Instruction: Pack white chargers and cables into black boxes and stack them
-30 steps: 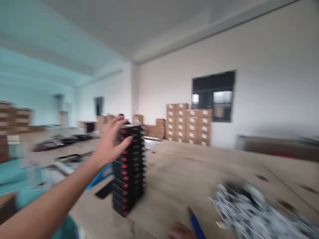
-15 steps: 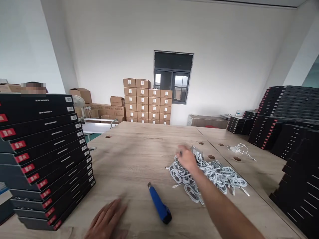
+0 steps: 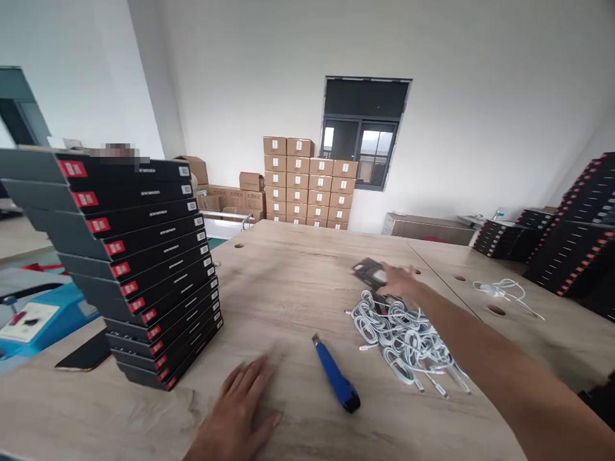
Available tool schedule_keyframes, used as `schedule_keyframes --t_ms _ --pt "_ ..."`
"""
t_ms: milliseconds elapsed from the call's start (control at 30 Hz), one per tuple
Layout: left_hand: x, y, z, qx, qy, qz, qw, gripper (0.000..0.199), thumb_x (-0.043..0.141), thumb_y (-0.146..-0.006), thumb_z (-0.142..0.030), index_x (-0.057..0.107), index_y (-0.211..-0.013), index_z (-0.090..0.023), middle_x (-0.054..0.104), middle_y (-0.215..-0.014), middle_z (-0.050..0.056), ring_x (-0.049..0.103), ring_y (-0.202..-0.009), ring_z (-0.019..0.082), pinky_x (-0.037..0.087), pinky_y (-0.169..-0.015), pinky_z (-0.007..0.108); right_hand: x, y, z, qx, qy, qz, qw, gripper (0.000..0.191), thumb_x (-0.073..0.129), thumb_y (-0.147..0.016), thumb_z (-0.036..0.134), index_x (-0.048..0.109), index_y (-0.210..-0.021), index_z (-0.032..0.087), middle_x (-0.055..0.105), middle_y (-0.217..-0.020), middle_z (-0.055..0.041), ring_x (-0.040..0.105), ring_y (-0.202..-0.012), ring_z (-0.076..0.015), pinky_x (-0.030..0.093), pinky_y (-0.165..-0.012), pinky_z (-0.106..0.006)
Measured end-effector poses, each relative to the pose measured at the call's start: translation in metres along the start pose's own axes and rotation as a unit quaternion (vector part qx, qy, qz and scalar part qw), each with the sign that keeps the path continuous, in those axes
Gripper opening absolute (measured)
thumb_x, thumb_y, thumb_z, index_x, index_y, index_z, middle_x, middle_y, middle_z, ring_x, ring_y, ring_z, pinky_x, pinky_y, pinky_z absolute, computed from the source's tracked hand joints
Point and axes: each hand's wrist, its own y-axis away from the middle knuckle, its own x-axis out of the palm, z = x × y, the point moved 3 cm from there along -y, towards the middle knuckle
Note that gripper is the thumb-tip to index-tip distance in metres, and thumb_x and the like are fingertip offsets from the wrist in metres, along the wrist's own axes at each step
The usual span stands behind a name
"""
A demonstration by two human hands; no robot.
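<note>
My left hand (image 3: 237, 410) lies on the wooden table, fingers stretched out, holding nothing. Right of it is a blue utility knife (image 3: 334, 374), its tip pointing away from me. Farther out, my right hand (image 3: 400, 282) grips the near right edge of a dark grey flat object (image 3: 369, 272) with a pale patch; both are blurred, and some of the fingers are hard to make out. Just below that hand is a pile of coiled white cables (image 3: 408, 336) with loose plug ends. A dark piece with a red mark (image 3: 383, 308) shows among the coils.
A tall stack of black boxes (image 3: 177, 256) with red labels stands at left, a dark flat slab (image 3: 86, 351) beside it. More black boxes (image 3: 571, 256) stand at right, near a white cable (image 3: 504, 289). Brown cartons (image 3: 307, 186) rise behind the table (image 3: 278, 282). A person's head shows behind the left stack.
The view has turned left. My right hand has moved from the cables' far left edge to the dark grey object, which now lies farther left, off the pile. My left hand stays on the table.
</note>
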Motion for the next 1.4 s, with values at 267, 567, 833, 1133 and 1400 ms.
schedule_keyframes --t_ms 267,567,833,1133,1400 --pt "-0.023 -0.007 0.007 -0.226 0.370 -0.036 0.900 0.054 0.052 -0.092 -0.051 0.053 -0.137 -0.022 0.053 -0.147 0.012 0.049 -0.136 0.030 0.039 -0.116 0.049 -0.013 0.079 0.108 -0.350 -0.040 0.032 0.935 0.109 0.080 -0.061 0.008 0.028 -0.155 0.026 0.037 -0.158 -0.0121 0.028 -0.147 -0.0316 0.017 -0.122 -0.050" --pt "-0.071 -0.048 -0.019 -0.347 0.671 0.003 0.656 0.081 0.070 -0.076 -0.065 0.046 -0.141 -0.024 0.056 -0.140 0.014 0.056 -0.126 0.028 0.053 -0.094 0.038 0.008 0.173 0.129 -0.427 -0.090 0.041 0.899 0.099 0.073 -0.071 0.013 0.024 -0.156 0.025 0.030 -0.161 -0.0103 0.021 -0.150 -0.0302 0.033 -0.120 -0.044" --pt "-0.053 -0.063 -0.047 -0.377 0.736 0.062 0.559 0.044 0.084 -0.068 -0.041 0.068 -0.097 -0.013 0.071 -0.079 0.005 0.065 -0.068 0.016 0.053 -0.057 0.024 0.007 0.164 0.061 -0.301 -0.050 0.027 0.952 0.083 0.065 -0.078 0.014 0.032 -0.154 0.021 0.037 -0.159 -0.0113 0.029 -0.149 -0.0264 0.025 -0.124 -0.046" --pt "-0.046 -0.008 -0.041 -0.354 0.874 -0.075 0.324 0.038 0.073 -0.080 -0.012 0.058 -0.115 -0.009 0.074 -0.105 0.014 0.074 -0.092 0.025 0.062 -0.084 0.040 0.065 0.184 0.061 -0.187 -0.104 0.016 0.977 0.026 0.054 -0.085 0.035 0.070 -0.100 0.021 0.074 -0.101 -0.0127 0.069 -0.096 -0.0311 0.053 -0.088 -0.045" --pt "-0.037 0.001 -0.037 -0.257 0.928 -0.076 0.257 0.031 0.063 -0.080 -0.011 0.061 -0.111 -0.008 0.075 -0.101 0.017 0.074 -0.094 0.029 0.057 -0.090 0.046 0.111 0.176 0.130 -0.177 -0.270 -0.047 0.945 0.020 0.047 -0.078 0.039 0.060 -0.074 0.025 0.070 -0.067 -0.0072 0.069 -0.064 -0.0302 0.052 -0.059 -0.039"
